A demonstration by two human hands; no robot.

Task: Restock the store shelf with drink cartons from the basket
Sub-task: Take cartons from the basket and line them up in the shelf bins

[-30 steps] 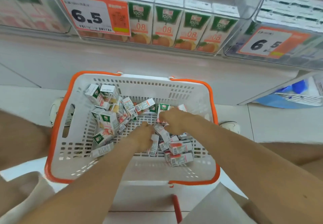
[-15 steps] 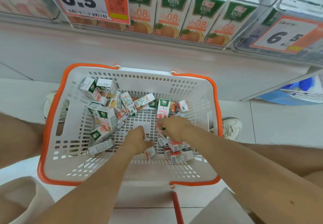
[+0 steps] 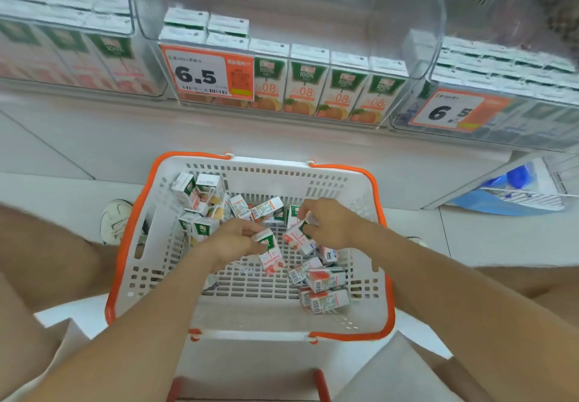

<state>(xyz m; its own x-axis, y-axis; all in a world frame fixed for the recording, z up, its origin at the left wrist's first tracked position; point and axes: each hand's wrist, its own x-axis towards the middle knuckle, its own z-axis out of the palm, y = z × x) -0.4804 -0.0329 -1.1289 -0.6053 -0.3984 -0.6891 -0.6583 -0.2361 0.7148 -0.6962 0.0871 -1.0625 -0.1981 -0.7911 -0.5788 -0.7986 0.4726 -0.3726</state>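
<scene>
**Both hands in the basket, a carton in each**

The white basket [image 3: 266, 172] with its orange rim stood on the floor below the shelf [image 3: 275, 124]; both hands were inside it, near its middle. The left hand [image 3: 230, 240] had its fingers curled round the top end of a pink-and-white carton [image 3: 271, 254], which hung tilted above the slotted bottom; the right hand [image 3: 330, 224] pinched a second carton [image 3: 296, 238] near its green-printed end, tilted as well, just to the right of the first; the two held cartons were close together, though whether they touched could not be told.

Loose cartons [image 3: 200, 196] were heaped in the far left corner of the basket and along its far wall, beyond the hands; a smaller pile of cartons [image 3: 326, 281] lay on their sides toward the near right corner, beside the right forearm.

On the shelf a row of orange-juice cartons [image 3: 316, 88] stood upright in a clear bin, next to a price tag [image 3: 205, 75] reading 6.5; the bin to the left held pink-fronted cartons [image 3: 78, 66], blurred; the bin to the right carried a second price tag [image 3: 451, 110]. A white shoe [image 3: 115, 220] showed just beside the basket's left rim; a blue bag [image 3: 501, 194] lay on the floor well off to the right.
</scene>
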